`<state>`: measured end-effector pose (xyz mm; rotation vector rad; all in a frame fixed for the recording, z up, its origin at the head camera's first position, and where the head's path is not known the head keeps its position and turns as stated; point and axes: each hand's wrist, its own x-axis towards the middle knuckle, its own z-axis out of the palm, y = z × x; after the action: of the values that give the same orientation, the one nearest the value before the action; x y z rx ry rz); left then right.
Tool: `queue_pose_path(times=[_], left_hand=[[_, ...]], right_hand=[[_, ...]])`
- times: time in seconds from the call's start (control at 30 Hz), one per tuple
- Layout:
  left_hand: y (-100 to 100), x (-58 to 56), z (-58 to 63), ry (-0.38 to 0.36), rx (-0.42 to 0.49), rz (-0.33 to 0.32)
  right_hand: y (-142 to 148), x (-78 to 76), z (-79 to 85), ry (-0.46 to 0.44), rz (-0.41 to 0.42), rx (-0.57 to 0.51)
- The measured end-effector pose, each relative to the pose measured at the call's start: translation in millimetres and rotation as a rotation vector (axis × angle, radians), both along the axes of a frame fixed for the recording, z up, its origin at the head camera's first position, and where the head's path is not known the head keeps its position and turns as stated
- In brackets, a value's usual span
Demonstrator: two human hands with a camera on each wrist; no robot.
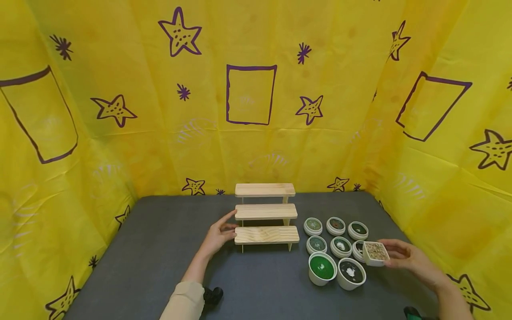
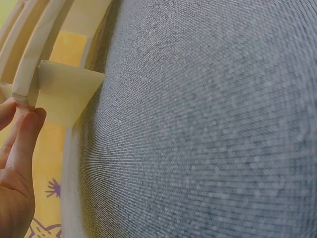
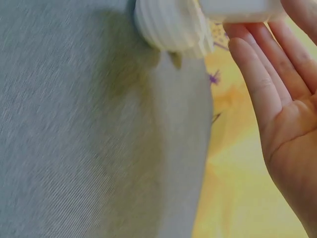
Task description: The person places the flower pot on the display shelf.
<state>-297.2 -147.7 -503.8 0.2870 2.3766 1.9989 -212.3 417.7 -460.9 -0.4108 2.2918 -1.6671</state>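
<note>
My left hand (image 1: 216,238) is at the left end of a three-tier wooden display stand (image 1: 266,234). In the left wrist view, the thumb and fingers of that hand (image 2: 20,168) pinch the corner of a board (image 2: 33,64). On the right, my right hand (image 1: 412,260) holds a small square white pot (image 1: 376,254) filled with tan granules, gripping it by its right side. The pot is raised and partly covers a round white container (image 1: 357,250) behind it. Only the pot's lower part (image 3: 242,11) shows in the right wrist view, above the fingers.
Right of the stand are several low round white containers (image 1: 341,246) with green or dark contents. Two taller white cups stand in front, one green inside (image 1: 322,267), one dark with a white patch (image 1: 351,272). Yellow patterned cloth (image 1: 252,155) encloses the grey tabletop (image 1: 160,253).
</note>
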Motion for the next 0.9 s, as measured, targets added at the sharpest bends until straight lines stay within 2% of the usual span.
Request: queue_pose_path(times=[0.27, 0.47, 0.63, 0.9], left_hand=[[0.1, -0.3, 1.0, 0.004, -0.006, 0.01], [1.0, -0.9, 0.7, 0.001, -0.014, 0.016], [1.6, -2.5, -0.4, 0.002, -0.022, -0.02], [-0.5, -1.5, -0.9, -0.003, -0.021, -0.024]], right_hand=[[-22.5, -16.2, 18.0, 0.114, -0.116, 0.103], [-38.6, -30.9, 32.1, 0.123, -0.169, 0.158], [-52.7, -42.2, 41.6, 0.15, -0.204, 0.175], [-84.3, -69.4, 60.9, 0.144, -0.256, 0.244]])
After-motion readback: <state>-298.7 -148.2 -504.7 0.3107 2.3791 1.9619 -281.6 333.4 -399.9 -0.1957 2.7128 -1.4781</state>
